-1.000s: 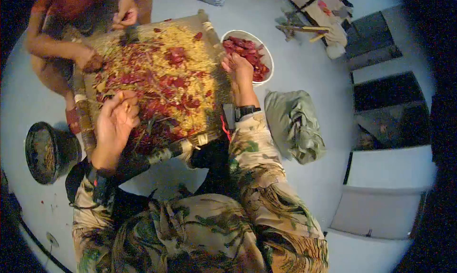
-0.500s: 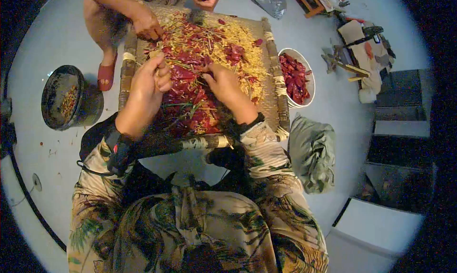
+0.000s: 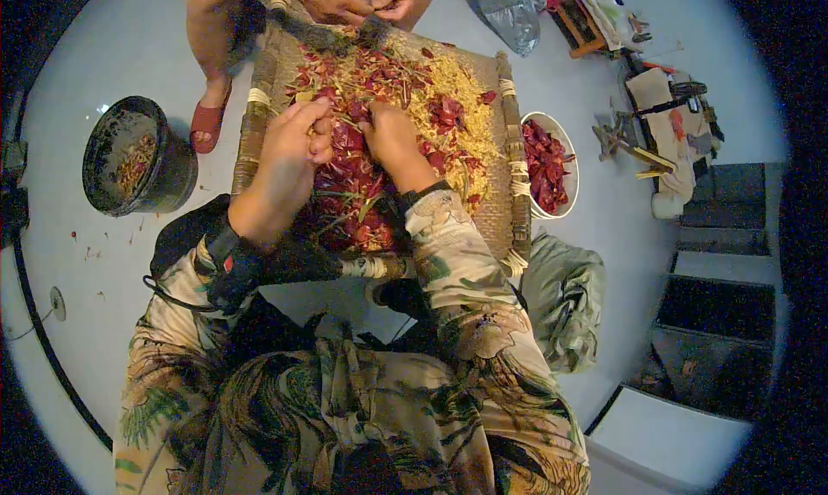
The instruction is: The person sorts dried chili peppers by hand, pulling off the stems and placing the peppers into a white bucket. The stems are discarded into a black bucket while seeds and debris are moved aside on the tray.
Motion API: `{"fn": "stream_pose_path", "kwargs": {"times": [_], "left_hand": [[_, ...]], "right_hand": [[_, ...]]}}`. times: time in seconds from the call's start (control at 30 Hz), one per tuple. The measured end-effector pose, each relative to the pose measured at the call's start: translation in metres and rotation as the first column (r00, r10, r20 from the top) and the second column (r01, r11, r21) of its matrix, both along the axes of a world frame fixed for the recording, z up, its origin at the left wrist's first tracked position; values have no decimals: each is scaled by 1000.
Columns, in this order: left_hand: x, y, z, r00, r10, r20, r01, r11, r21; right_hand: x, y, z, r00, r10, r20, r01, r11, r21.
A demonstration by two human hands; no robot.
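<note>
A woven tray (image 3: 496, 172) with a wooden frame lies before me, spread with dried red chili peppers (image 3: 349, 189) and yellow seeds (image 3: 457, 72). My left hand (image 3: 297, 141) is closed in a fist above the left middle of the peppers; what its fingers hold is hidden. Close beside it, to the right, my right hand (image 3: 390, 140) pinches at the edge of the pepper pile, the fingertips too small to show what is between them. Thin stems lie scattered among the peppers below both hands.
Across the tray, another person's two hands (image 3: 375, 5) meet at its far edge. A white bucket (image 3: 569, 180) with red peppers stands right, a black bucket (image 3: 177, 176) with scraps left. A grey-green sack (image 3: 561, 301) and a clear plastic bag (image 3: 509, 16) lie on the floor.
The other person's hand has left the tray's far left part and now meets their other hand. My right hand has moved slightly up the tray; the view has shifted a little.
</note>
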State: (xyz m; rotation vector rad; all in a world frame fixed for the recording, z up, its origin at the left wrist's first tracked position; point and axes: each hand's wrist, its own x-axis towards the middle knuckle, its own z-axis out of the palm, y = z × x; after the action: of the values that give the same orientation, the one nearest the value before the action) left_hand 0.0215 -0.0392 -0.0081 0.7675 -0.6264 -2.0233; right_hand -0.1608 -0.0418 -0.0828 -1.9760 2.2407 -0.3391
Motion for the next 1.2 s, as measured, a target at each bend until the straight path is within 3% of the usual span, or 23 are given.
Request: {"fn": "stream_pose_path", "kwargs": {"times": [0.1,0.2,0.3,0.33,0.43,0.47,0.57,0.67,0.73,0.83,0.93,1.07,1.2], "left_hand": [[-1,0,-1,998,-29,64,32,999,-42],[-2,3,-4,986,-66,151,85,989,-124],[-9,8,-7,957,-54,286,131,958,-257],[-13,11,-5,946,-36,322,146,935,-323],[-18,19,-2,934,-112,339,257,869,-422],[-19,21,-1,929,-161,334,304,846,-439],[-19,24,4,922,-164,350,319,834,-450],[-18,27,6,913,-93,397,319,771,-552],[-21,31,4,862,38,505,340,696,-633],[-25,31,2,837,116,535,349,641,-684],[-28,33,3,859,152,489,310,607,-732],[-24,35,9,844,147,515,352,573,-740],[-23,38,7,850,111,516,331,650,-684]], "right_hand": [[-5,20,2,979,52,197,-5,973,-232],[-12,37,10,855,148,497,6,956,-295],[-11,63,42,693,143,706,-39,986,-161],[-4,74,57,554,100,827,-13,994,-112],[-3,95,66,438,59,897,-41,998,-46],[-4,103,73,301,-48,952,-74,995,73],[1,115,68,132,-71,989,-6,997,72],[15,117,82,484,74,872,29,994,-101],[19,117,87,729,97,677,22,986,-165],[18,117,83,860,156,487,-17,961,-277],[18,117,79,846,224,484,-38,931,-364],[21,122,81,846,189,499,-16,944,-331],[25,124,79,852,193,487,-20,941,-338]]}}
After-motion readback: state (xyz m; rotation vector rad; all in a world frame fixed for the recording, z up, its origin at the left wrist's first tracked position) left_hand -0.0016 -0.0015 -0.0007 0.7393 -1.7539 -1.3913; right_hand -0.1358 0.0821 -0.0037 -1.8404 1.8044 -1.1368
